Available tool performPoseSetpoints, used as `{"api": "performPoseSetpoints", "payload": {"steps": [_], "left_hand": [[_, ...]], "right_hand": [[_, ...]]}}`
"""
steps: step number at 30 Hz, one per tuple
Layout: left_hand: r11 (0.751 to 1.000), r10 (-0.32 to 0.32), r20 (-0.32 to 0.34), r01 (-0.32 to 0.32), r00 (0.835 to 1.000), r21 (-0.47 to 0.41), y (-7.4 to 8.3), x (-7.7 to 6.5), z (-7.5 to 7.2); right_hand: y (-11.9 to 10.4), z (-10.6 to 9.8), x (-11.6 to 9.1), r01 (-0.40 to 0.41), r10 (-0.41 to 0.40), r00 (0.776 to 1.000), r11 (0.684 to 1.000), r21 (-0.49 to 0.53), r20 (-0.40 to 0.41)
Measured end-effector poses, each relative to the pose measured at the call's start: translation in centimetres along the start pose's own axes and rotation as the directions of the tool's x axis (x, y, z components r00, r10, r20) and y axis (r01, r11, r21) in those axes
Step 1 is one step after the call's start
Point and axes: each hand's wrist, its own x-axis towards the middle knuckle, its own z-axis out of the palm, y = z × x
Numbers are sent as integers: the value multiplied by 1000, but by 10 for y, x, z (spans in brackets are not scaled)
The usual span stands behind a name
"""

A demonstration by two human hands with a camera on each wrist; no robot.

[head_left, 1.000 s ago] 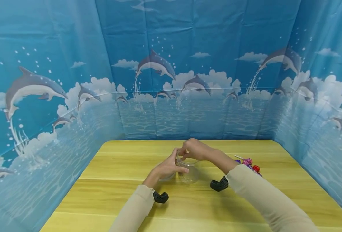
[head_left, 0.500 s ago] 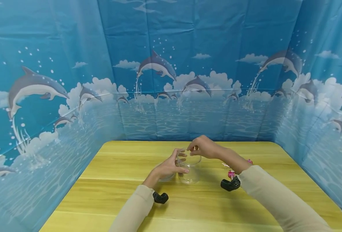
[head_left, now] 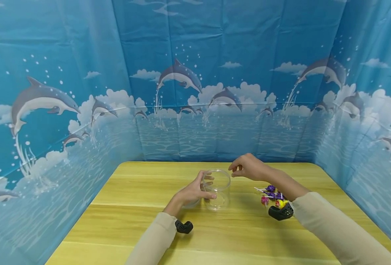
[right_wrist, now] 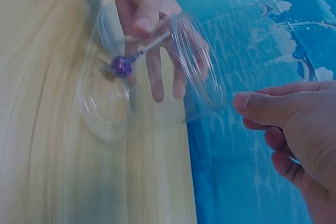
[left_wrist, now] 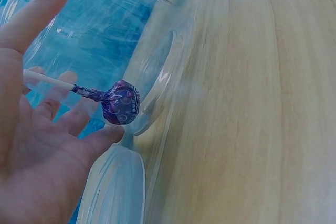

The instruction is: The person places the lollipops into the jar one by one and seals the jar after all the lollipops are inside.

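In the head view a clear plastic jar [head_left: 220, 191] stands upright on the table, and my left hand [head_left: 193, 189] grips it from the left side. A purple-wrapped lollipop [left_wrist: 121, 102] with a white stick leans inside the jar, as the left wrist view shows; its head is near the bottom. My right hand [head_left: 248, 167] hovers just right of the jar's rim, fingers loosely bent and holding nothing. The right wrist view has its thumb and index fingertips [right_wrist: 242, 100] close together beside the jar mouth.
Several wrapped lollipops [head_left: 271, 195], purple, pink and yellow, lie on the yellow wood-grain table [head_left: 222, 235] under the right forearm. A clear round lid [left_wrist: 118, 187] lies left of the jar, partly behind the left hand. A blue dolphin curtain [head_left: 222, 132] borders the table.
My right hand has drawn back from the jar's mouth, moving right to beyond the rim. More of the lollipop pile shows now. The left hand has kept its grip on the jar.
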Motion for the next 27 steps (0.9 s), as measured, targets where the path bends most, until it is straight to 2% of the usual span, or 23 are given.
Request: {"api": "performPoseSetpoints", "payload": {"steps": [12, 23, 27], "left_hand": [[1000, 12, -3, -12, 1000, 13, -1, -2, 1], [1000, 16, 20, -16, 1000, 14, -7, 0, 0], [1000, 5, 10, -5, 1000, 1, -7, 0, -2]], "right_hand": [[11, -15, -43, -122, 122, 992, 993, 9, -20], [24, -22, -86, -184, 184, 982, 983, -3, -42], [29, -23, -101, -215, 214, 976, 977, -12, -41]]}}
